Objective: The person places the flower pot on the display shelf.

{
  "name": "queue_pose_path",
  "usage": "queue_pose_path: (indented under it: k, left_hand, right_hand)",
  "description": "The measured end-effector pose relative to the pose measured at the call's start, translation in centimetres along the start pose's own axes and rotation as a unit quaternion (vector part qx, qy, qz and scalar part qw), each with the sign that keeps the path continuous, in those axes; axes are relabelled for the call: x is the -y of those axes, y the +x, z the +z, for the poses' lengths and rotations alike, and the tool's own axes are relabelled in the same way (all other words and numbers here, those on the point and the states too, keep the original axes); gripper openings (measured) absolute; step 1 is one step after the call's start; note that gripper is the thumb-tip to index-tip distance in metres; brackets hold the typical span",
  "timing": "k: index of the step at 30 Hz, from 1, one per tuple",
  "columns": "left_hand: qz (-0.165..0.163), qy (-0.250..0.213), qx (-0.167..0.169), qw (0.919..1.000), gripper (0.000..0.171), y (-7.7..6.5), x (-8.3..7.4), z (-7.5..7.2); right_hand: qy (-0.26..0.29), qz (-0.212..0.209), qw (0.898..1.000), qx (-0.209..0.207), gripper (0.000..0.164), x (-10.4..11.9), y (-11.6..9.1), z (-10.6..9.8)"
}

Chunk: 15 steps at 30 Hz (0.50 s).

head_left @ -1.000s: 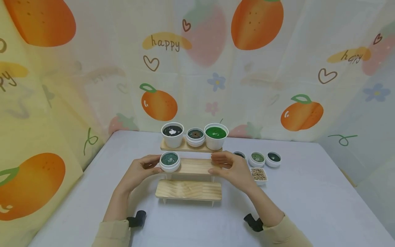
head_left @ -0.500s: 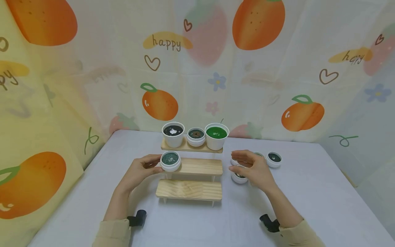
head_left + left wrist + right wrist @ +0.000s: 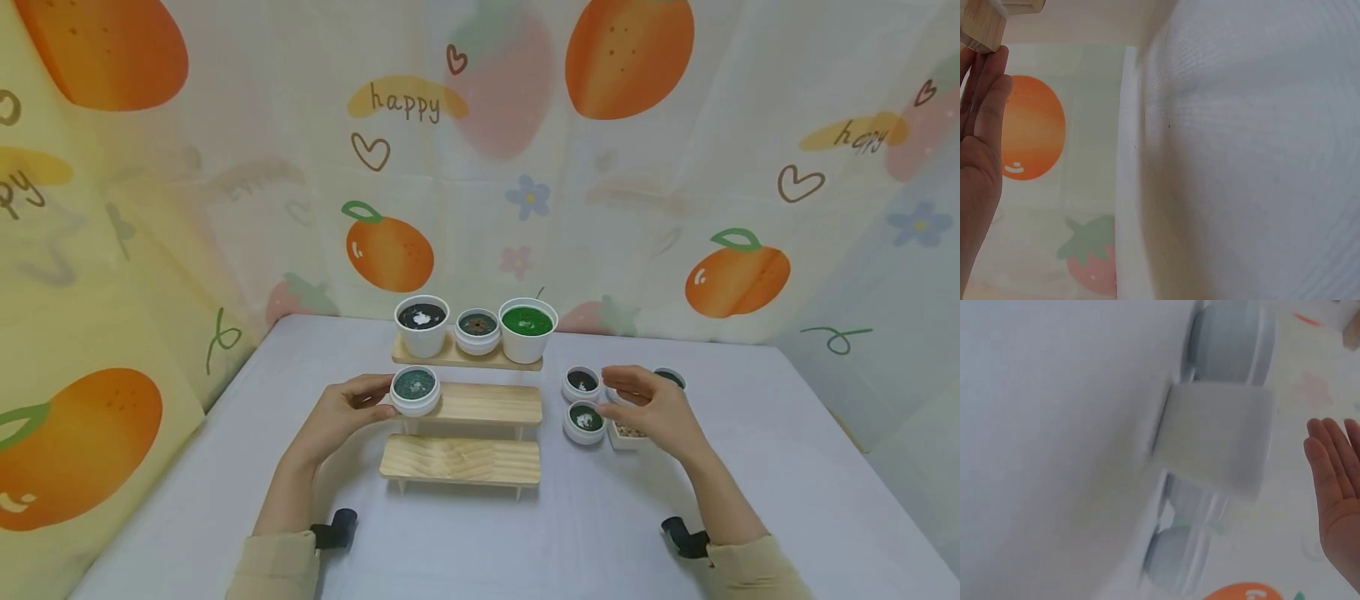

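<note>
My left hand (image 3: 347,412) is at the left end of the middle wooden shelf (image 3: 491,402), beside a small white pot (image 3: 415,391) with teal content standing there. In the left wrist view its fairly straight fingers (image 3: 991,94) reach the shelf's wooden end (image 3: 982,28); whether they also touch the pot cannot be told. My right hand (image 3: 656,412) hovers over a group of small pots, thumb and fingers apart and holding nothing. Near its fingertips are a dark-filled pot (image 3: 582,382) and another with dark green and white content (image 3: 585,421). The hand partly hides a square dish (image 3: 626,435) and more pots.
The lower wooden shelf (image 3: 459,461) stands in front. On the back shelf (image 3: 442,361) are a cup with dark content (image 3: 422,327), a small pot (image 3: 477,332) and a green-filled cup (image 3: 527,330). A fruit-print cloth (image 3: 622,208) hangs behind the white table (image 3: 465,542).
My right hand has left the right end of the middle shelf and moved right, over the small pots. A dark green pot now stands right of the shelf. My left hand has stayed put.
</note>
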<state>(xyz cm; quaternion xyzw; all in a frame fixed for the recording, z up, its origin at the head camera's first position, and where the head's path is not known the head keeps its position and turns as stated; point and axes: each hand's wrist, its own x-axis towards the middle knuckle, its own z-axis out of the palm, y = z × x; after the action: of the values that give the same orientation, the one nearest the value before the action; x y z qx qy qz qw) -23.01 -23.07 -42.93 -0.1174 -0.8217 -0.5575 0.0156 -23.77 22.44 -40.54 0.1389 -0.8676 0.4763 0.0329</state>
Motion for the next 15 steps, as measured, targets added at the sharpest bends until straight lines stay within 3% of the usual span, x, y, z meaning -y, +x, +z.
queue_pose_path:
  k: [15]
  left_hand:
    - [0.003,0.005,0.002,1.0000,0.055,0.0,-0.2,0.1]
  right_hand:
    - [-0.027,0.053,0.998,0.017,0.056,-3.1,-0.3,-2.5]
